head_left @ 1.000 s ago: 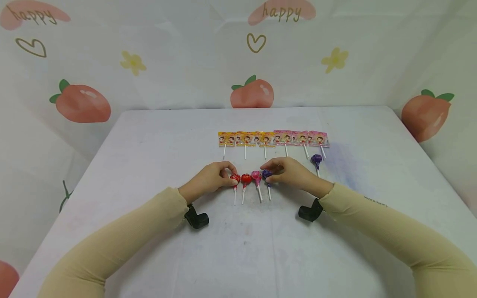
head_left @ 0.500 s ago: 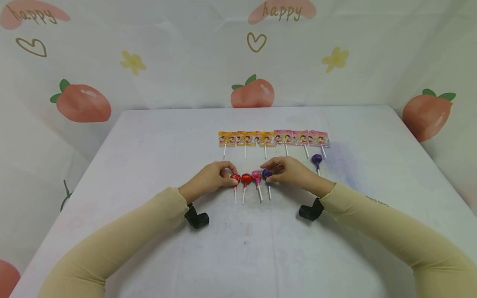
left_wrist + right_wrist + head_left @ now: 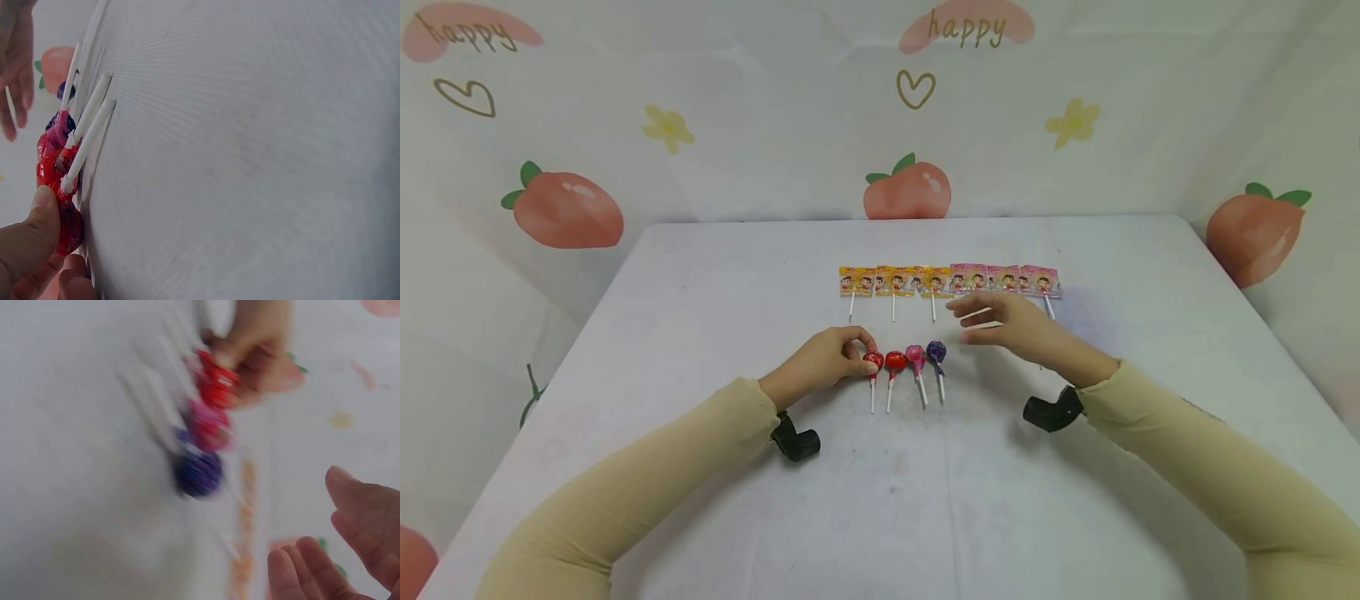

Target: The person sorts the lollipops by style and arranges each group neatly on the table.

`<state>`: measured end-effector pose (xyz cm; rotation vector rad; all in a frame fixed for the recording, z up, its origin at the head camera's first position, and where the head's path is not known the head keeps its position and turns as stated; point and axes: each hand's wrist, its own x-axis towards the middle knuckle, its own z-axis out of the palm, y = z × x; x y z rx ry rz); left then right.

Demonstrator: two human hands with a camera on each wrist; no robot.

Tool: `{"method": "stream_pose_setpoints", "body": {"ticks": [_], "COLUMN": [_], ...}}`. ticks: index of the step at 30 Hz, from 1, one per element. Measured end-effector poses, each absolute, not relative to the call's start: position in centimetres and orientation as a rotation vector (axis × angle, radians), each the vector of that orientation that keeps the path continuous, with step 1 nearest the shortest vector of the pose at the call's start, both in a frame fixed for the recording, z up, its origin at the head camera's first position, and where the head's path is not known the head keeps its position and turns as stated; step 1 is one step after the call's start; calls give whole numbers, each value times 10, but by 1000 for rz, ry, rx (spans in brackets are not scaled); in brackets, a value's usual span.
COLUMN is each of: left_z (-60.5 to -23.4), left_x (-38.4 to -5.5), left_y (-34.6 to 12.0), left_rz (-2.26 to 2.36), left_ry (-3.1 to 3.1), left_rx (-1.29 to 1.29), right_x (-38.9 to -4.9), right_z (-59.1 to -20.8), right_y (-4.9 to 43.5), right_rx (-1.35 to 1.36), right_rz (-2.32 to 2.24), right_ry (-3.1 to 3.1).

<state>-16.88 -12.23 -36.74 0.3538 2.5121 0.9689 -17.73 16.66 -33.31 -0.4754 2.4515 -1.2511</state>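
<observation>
My left hand (image 3: 823, 360) pinches the round head of a red lollipop (image 3: 70, 232) between thumb and fingers, at the left end of a short row on the table. Beside it lie a second red lollipop (image 3: 895, 362), a pink lollipop (image 3: 915, 354) and a purple lollipop (image 3: 936, 351), their white sticks pointing toward me. My right hand (image 3: 1018, 327) is raised to the right of the purple lollipop, holding nothing, its fingers apart. In the right wrist view its fingertips (image 3: 284, 569) are well away from the row. Another purple lollipop is hidden behind this hand in the head view.
Farther back on the white table (image 3: 880, 517) lies a row of flat-wrapped lollipops, orange packets (image 3: 894, 282) on the left and pink packets (image 3: 1040, 282) on the right. A printed cloth (image 3: 775, 150) hangs behind the table's far edge.
My right hand has let go of the purple lollipop in the near row and moved up and to the right, fingers spreading. My left hand keeps its pinch on the red lollipop.
</observation>
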Motion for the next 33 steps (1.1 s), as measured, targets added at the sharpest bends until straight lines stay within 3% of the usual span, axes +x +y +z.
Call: {"method": "stream_pose_setpoints", "body": {"ticks": [13, 23, 33], "left_z": [-370, -368, -368], "left_x": [-170, -170, -170], "left_y": [-121, -121, -121], "left_rz": [963, 964, 966], "left_ry": [2510, 2499, 2492], "left_rx": [344, 331, 298], "right_x": [-176, -186, -185], "right_z": [-293, -329, -356], "right_y": [232, 266, 270], "right_rx": [-361, -219, -284], "right_rz": [-1523, -1429, -1302], "right_ry": [2681, 2727, 2707]}}
